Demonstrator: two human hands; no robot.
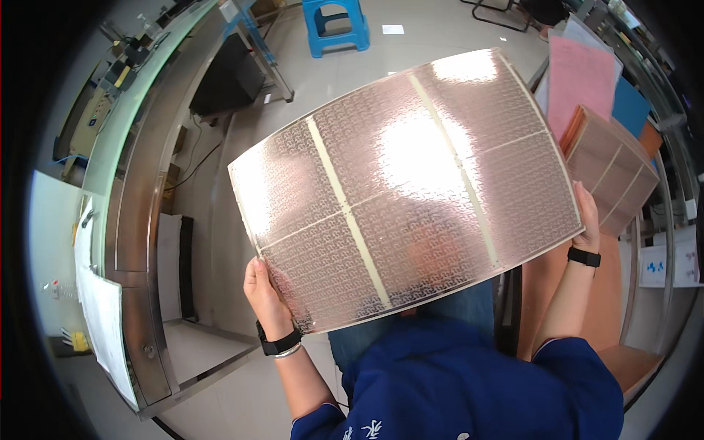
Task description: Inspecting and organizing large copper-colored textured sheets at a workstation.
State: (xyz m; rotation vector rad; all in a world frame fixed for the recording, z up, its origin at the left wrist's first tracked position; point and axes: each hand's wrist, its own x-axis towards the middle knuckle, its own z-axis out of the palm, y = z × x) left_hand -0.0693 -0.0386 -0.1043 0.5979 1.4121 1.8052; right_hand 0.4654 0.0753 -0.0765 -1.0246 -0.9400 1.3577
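A large coppery circuit board panel (pixel 400 213) spans the middle of the head view, tilted with its right side higher. Pale strips divide its finely patterned face into several blocks, and bright glare covers parts of it. My left hand (pixel 265 293) grips the panel's lower left edge, thumb on the front and the other fingers mostly hidden behind. On the opposite short edge, near the lower right corner, my right hand (pixel 587 216) is closed on it too. To the right of that hand leans a stack of similar copper panels (pixel 620 172).
A steel-framed bench with a pale green top (pixel 110 158) runs along the left, holding papers (pixel 103 323). A blue plastic stool (pixel 337 29) stands on the floor ahead. Pink sheets (pixel 579 77) lean behind the stack at right, above a brown board surface (pixel 554 293).
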